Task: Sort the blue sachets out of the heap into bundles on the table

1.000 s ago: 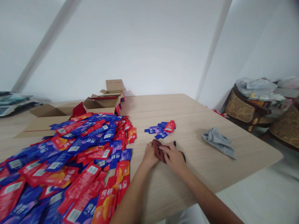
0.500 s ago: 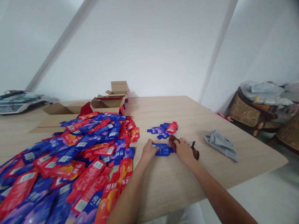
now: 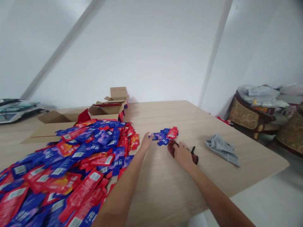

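Note:
My left hand [image 3: 146, 142] is at the left end of a blue sachet [image 3: 158, 136], its fingertips closed on the narrow spout. That sachet lies in a small group with other blue ones and a red sachet [image 3: 172, 133] on top at the right. Just nearer to me, my right hand [image 3: 182, 154] grips a dark brown pouch-like thing [image 3: 171, 148] with a black strap; its exact kind is unclear. The right palm covers the middle of it.
A big heap of red and blue sachets [image 3: 80, 154] covers the table's left side. Behind it stand open cardboard boxes [image 3: 49, 130]. A grey cloth [image 3: 222, 148] lies right of my hands. Chairs with bags [image 3: 258, 94] stand beyond the table's right edge.
My left hand has moved away from me to the small group. The blue sachet it held between my hands is out of sight. My right hand stays on the brown thing.

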A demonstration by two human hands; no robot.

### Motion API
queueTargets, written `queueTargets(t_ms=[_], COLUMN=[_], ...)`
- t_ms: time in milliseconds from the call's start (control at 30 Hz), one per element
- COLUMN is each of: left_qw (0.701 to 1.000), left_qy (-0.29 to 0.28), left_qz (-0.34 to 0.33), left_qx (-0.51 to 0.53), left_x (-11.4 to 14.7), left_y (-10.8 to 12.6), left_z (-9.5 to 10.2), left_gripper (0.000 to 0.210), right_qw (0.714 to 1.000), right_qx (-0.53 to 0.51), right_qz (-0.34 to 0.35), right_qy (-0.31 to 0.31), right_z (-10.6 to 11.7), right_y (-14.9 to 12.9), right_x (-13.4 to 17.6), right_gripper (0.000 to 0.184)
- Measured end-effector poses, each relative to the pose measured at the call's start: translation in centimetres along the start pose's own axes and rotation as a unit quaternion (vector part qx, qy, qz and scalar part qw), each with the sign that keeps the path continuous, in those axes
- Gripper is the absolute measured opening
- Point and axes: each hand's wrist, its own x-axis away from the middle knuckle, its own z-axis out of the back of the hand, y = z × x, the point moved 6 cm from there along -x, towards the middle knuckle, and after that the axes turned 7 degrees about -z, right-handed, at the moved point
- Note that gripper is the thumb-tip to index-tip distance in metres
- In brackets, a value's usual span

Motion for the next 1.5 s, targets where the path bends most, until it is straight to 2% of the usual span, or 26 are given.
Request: queueTargets(t_ms=[67,133,167,233,267,333,500,600,700,833,933,1000,1067,1167,1267,1400,1500], left_qw=[0.999,0.989,0.976,0.930,0.905,0.874,0.838,0.838,0.860,0.902,0.918,0.919,0.916,0.907,0.903,0.897,0.889], left_qy=[-0.041,-0.094,-0.117,-0.141,-0.138,-0.116,-0.084,-0.102,-0.143,-0.166,-0.151,-0.141,-0.132,-0.126,-0.128,-0.121,-0.115], left_qz=[-0.008,-0.031,-0.049,-0.085,-0.096,-0.095,-0.076,-0.082,-0.114,-0.145,-0.145,-0.150,-0.163,-0.189,-0.185,-0.174,-0.181], left_qx=[-0.023,-0.109,-0.177,-0.328,-0.390,-0.463,-0.534,-0.530,-0.477,-0.371,-0.337,-0.335,-0.343,-0.355,-0.366,-0.388,-0.405], left_x=[-0.6,-0.6,-0.4,0.3,0.8,1.9,6.5,10.2,12.7,12.7,11.3,10.7,10.5,10.7,11.1,11.8,12.2], left_y=[-0.7,-1.0,-1.1,-1.0,-0.8,-0.4,1.1,1.8,2.6,3.0,2.3,1.8,1.5,1.5,1.8,2.4,2.8], left_z=[-2.1,-3.6,-4.2,-4.9,-5.0,-4.9,-4.2,-3.8,-3.6,-2.9,-2.5,-2.6,-2.7,-2.8,-2.8,-2.8,-2.9], left_gripper=[0.044,0.046,0.047,0.048,0.049,0.051,0.052,0.050,0.043,0.053,0.057,0.052,0.044,0.042,0.044,0.043,0.043], right_qw=[1.000,0.999,0.999,0.999,0.999,1.000,0.999,0.998,0.992,0.972,0.954,0.956,0.969,0.982,0.988,0.998,0.998], right_qx=[-0.004,-0.008,-0.009,-0.012,-0.012,-0.012,-0.019,-0.042,-0.092,-0.210,-0.268,-0.253,-0.199,-0.125,-0.098,-0.057,-0.061], right_qz=[0.002,0.008,0.010,0.018,0.020,0.016,-0.017,-0.032,-0.049,-0.055,0.004,0.070,0.120,0.139,0.114,0.019,0.001], right_qy=[0.020,0.034,0.037,0.033,0.029,0.022,0.028,0.045,0.065,0.093,0.134,0.128,0.087,0.033,0.021,0.007,0.018], right_z=[-0.2,-0.3,-0.4,-0.6,-0.7,-0.8,-1.1,-1.1,-1.0,-0.3,1.1,1.9,2.0,1.7,1.2,0.2,-0.2], right_y=[0.0,0.1,0.2,0.2,0.2,0.0,-0.5,-0.5,0.2,0.9,-0.5,-2.6,-4.9,-6.4,-5.4,-2.0,-0.6], right_x=[0.0,-0.1,-0.3,-1.1,-1.6,-2.8,-5.1,-5.3,-4.9,-3.4,-0.9,0.9,2.4,3.1,1.9,-0.4,-1.0], right_gripper=[0.026,0.026,0.026,0.026,0.027,0.028,0.030,0.032,0.033,0.034,0.036,0.036,0.032,0.029,0.030,0.031,0.030])
